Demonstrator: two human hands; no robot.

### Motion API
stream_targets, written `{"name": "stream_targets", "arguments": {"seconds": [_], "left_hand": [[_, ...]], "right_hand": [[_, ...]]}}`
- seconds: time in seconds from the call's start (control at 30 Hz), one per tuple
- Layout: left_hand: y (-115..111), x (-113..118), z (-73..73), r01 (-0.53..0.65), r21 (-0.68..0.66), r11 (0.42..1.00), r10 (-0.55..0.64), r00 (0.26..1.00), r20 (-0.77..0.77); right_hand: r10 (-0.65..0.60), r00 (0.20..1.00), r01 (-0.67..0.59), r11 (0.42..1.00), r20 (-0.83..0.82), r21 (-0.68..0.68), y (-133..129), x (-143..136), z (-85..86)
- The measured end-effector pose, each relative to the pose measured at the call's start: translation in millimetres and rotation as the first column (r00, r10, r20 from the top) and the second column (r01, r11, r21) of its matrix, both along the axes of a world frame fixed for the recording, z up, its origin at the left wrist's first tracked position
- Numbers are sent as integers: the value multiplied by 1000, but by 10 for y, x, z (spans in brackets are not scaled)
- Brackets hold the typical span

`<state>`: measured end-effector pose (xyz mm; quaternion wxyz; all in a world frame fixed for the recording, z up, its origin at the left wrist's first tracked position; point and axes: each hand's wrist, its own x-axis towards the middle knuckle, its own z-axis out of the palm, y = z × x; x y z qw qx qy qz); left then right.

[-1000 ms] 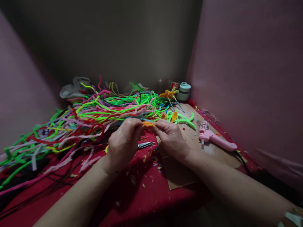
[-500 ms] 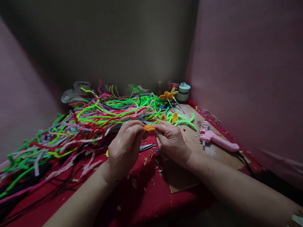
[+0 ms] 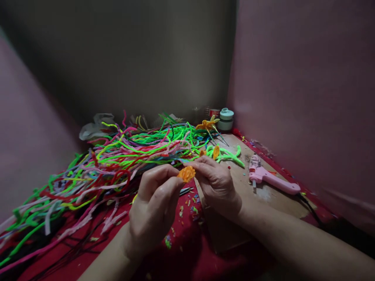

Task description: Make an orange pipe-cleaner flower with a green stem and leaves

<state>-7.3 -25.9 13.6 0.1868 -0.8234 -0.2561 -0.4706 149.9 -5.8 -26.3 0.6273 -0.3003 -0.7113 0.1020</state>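
An orange pipe-cleaner petal (image 3: 186,174) is pinched between my two hands, above the red cloth. My left hand (image 3: 156,203) grips its left end between thumb and forefinger. At its right edge, the thumb and fingers of my right hand (image 3: 218,187) are closed on it. Just behind my right hand, another orange petal (image 3: 216,152) lies with bent green pipe cleaners (image 3: 231,156). The blades of a pair of scissors (image 3: 185,191) show beyond my left hand, which hides the rest.
A heap of coloured pipe cleaners (image 3: 140,144) spreads across the left and back. A pink glue gun (image 3: 274,181) lies on a cardboard sheet (image 3: 243,207) at right. Orange flowers (image 3: 207,125) and a pale green jar (image 3: 226,119) stand behind. Fluff scraps litter the red cloth (image 3: 187,249).
The orange petal has tilted so its broad face shows more, and both hands sit slightly lower in view. My left hand has turned, with its thumb now more visible.
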Motion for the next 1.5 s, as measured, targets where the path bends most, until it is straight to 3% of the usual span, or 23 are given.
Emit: {"name": "stream_targets", "arguments": {"seconds": [0.27,0.43,0.57,0.73,0.83,0.93,1.07,1.2,1.37,1.5], "left_hand": [[-7,-3,-16,28,-6,1000,-28,1000,3],[43,-26,-52,9,-138,990,6,994,112],[126,-33,-71,55,-349,936,21,977,210],[182,-23,-77,64,-476,877,73,962,263],[188,-22,-75,115,-578,808,88,947,310],[183,-4,-60,218,-699,681,121,908,400],[182,38,-38,336,-749,571,155,852,501],[192,32,-42,344,-725,597,131,849,511],[200,-26,-61,173,-688,704,94,939,332],[185,-29,-56,115,-682,722,131,946,298]], "right_hand": [[-5,1000,5,1000,19,-6,1,-6,2],[19,994,2,983,111,-186,-14,-9,26],[101,989,-52,919,106,-392,-6,-17,56],[184,983,-135,803,26,-581,20,-24,54],[198,980,-143,762,17,-632,31,-17,51],[205,978,-138,736,24,-663,38,-6,65],[200,979,-124,724,35,-678,39,6,86],[210,977,-123,715,43,-688,37,12,96],[236,972,-155,700,20,-697,40,13,104],[248,969,-173,701,9,-692,32,15,106]]}}
